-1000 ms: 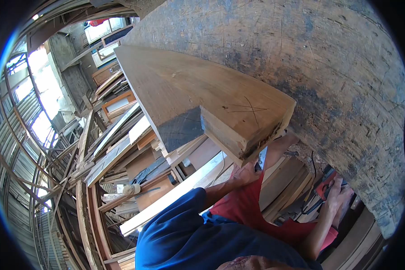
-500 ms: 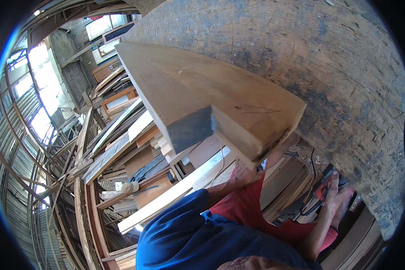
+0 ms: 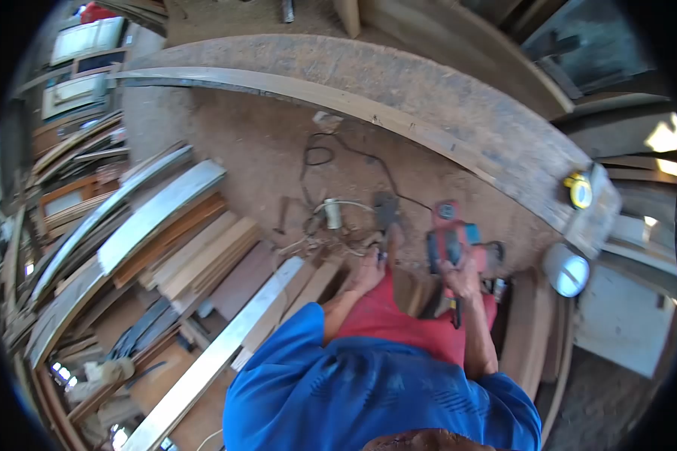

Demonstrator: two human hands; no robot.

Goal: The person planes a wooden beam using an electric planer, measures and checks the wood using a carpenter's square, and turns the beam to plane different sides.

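Note:
My left hand (image 3: 367, 272) is closed beside the red shorts, around something small and dark that I cannot make out. My right hand (image 3: 462, 278) grips a red power tool (image 3: 447, 234) with a teal part and a black handle, held low in front of my right thigh. A black cord (image 3: 380, 169) runs from the tool across the floor. Beyond both hands, a long narrow wooden piece (image 3: 316, 92) lies along the near edge of the worn bench (image 3: 429, 90). On the bench's right end sits a yellow tape measure (image 3: 579, 190).
Stacked boards (image 3: 203, 259) and a long pale plank (image 3: 218, 357) crowd the left. A white cylinder (image 3: 332, 213) lies on the dusty floor (image 3: 241, 143) near my foot. At the right stand a round white container (image 3: 566, 270) and a pale panel (image 3: 626, 316).
The view has swung and pulled back, so the notched wooden piece that filled the middle now appears as a narrow strip farther off. The power tool, partly hidden before, now shows clearly in my right hand.

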